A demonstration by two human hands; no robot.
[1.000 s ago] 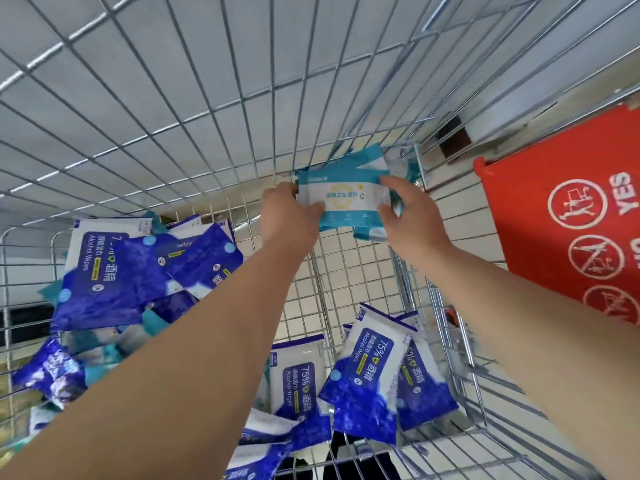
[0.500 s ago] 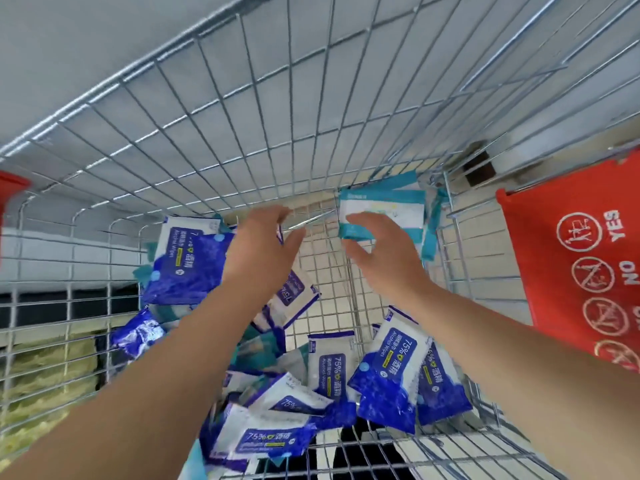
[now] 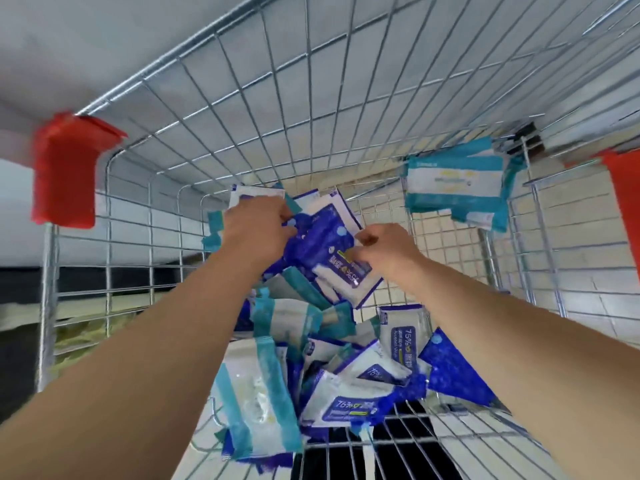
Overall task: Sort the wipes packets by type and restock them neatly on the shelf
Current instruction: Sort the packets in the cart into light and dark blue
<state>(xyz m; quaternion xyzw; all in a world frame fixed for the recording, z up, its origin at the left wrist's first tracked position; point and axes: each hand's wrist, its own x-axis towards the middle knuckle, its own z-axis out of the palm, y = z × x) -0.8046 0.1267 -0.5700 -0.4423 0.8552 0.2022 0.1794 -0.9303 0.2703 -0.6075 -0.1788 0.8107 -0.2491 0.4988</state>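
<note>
In the head view you are reaching both arms into the wire cart (image 3: 242,116), and the step in hand looks to be gathering the blue packets (image 3: 322,244) into one bunch, apart from the teal kind. To do it well, you are best squaring the edges of the bunch while it is lifted above the cart's floor, and checking that no teal packet is hiding between the blue ones; a few teal edges are showing just under the bunch, so you are running some risk of mixing types. Your left hand (image 3: 256,233) is curling its fingers round the far side of the bunch, toward the cart's front wall. Your right hand (image 3: 388,251) is half closed, thumb and fingers pinching the near edge of the front packet. Both hands are gripping the same bunch, roughly over the middle of the cart. The teal stack (image 3: 453,181) is resting in the cart's far right corner, well apart from your hands. The loose pile (image 3: 346,375) of blue and teal packets is lying on the cart's floor beneath your forearms. A red corner guard (image 3: 65,168) is sitting on the cart's far left corner.
</note>
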